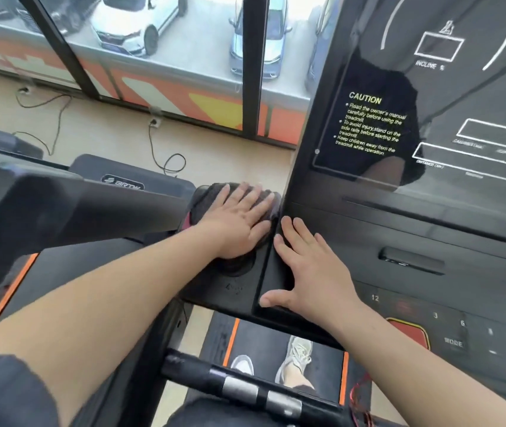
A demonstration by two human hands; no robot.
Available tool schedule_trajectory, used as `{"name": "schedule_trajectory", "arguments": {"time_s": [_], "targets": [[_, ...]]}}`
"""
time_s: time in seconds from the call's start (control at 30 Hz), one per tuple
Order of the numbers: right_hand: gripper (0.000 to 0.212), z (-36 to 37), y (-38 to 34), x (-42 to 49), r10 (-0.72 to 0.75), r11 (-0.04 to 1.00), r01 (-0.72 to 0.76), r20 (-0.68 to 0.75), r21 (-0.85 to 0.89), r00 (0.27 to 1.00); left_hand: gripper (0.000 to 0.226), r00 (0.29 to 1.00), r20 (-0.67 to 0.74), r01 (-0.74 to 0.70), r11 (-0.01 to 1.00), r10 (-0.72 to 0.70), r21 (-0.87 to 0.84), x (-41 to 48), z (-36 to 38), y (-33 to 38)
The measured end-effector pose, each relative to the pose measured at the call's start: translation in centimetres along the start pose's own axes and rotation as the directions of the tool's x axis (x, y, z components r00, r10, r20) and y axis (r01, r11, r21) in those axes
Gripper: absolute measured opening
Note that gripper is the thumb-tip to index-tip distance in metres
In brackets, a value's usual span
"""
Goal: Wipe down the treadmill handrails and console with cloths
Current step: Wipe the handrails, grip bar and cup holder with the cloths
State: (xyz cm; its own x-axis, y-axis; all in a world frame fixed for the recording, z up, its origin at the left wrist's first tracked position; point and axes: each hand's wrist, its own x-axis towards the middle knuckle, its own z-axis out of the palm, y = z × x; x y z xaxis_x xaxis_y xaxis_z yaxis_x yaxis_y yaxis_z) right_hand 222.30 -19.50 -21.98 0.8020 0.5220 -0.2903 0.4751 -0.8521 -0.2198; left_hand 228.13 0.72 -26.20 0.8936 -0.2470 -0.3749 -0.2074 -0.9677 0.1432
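My left hand (239, 220) lies flat, fingers spread, pressing a dark grey cloth (205, 198) with a pink edge onto the left side tray of the treadmill console (430, 235). My right hand (310, 266) rests palm down with fingers apart on the black console surface just right of it; no cloth shows under it. The glossy console panel with a yellow CAUTION label (368, 124) rises at the upper right. A black handrail with silver grip sensors (245, 389) crosses the bottom of the view.
A neighbouring treadmill (61, 211) stands close on the left. Power cables (159, 155) trail across the floor toward wall sockets below the window. My feet in grey shoes (295, 355) stand on the belt. A red stop button (408, 331) sits at the lower right.
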Motion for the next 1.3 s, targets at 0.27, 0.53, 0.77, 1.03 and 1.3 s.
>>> {"name": "schedule_trajectory", "arguments": {"time_s": [0.27, 0.53, 0.77, 1.03, 1.3], "targets": [[0.119, 0.2, -0.1, -0.1, 0.016, 1.000, -0.015, -0.027, 0.014, 1.000, 0.065, 0.999, -0.044, 0.010, 1.000, -0.011, -0.026, -4.4, 2.4, 2.4], [0.120, 0.1, -0.4, -0.1, 0.038, 0.999, -0.038, -0.007, -0.005, 0.999, 0.065, 0.992, 0.000, 0.129, 0.992, -0.129, 0.003, 1.2, -0.3, 0.4], [0.120, -0.1, -0.5, 0.0, 0.042, 0.999, -0.042, 0.001, -0.003, 0.999, 0.064, 0.999, -0.033, 0.004, 1.000, -0.005, -0.009, -4.6, 2.4, 1.8], [0.119, -0.4, -0.9, -0.1, 0.053, 0.998, -0.052, 0.019, -0.032, 0.998, 0.059, 0.992, -0.041, 0.122, 0.992, -0.123, -0.039, 1.8, 0.1, 0.8], [0.118, -0.3, -0.6, -0.1, 0.039, 0.999, -0.038, 0.021, -0.010, 0.999, 0.049, 0.957, -0.280, -0.073, 0.877, -0.071, -0.474, -8.8, 1.6, -1.3]]}}
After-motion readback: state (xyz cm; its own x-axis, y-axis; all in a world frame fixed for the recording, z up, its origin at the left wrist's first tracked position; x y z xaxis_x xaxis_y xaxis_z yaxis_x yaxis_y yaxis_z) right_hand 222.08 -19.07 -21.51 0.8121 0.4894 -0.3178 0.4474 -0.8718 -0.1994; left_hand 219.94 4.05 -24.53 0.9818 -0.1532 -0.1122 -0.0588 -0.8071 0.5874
